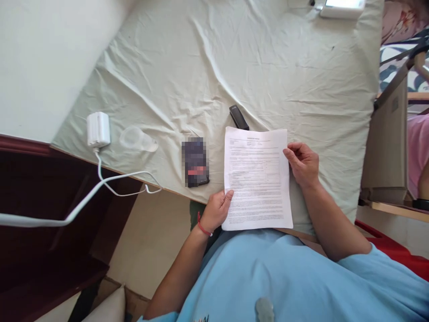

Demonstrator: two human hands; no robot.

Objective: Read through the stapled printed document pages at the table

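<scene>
A white printed sheet of paper (257,179), perhaps several sheets together, is held between my two hands at the table's front edge. My left hand (217,209) grips its lower left side, thumb on top and the other fingers mostly hidden beneath. At the upper right edge, my right hand (303,163) pinches the paper between thumb and fingers. Just past the paper's top edge lies a black stapler (239,117), its near end covered by the paper. To the left of the paper rests a dark phone-like object (195,162), blurred out by pixelation.
A pale wrinkled cloth (301,67) covers the table. On the left are a white power adapter (98,129) with a white cable (80,210) hanging past the edge, and a translucent plastic cup (138,138). A white device (342,8) sits at the far right.
</scene>
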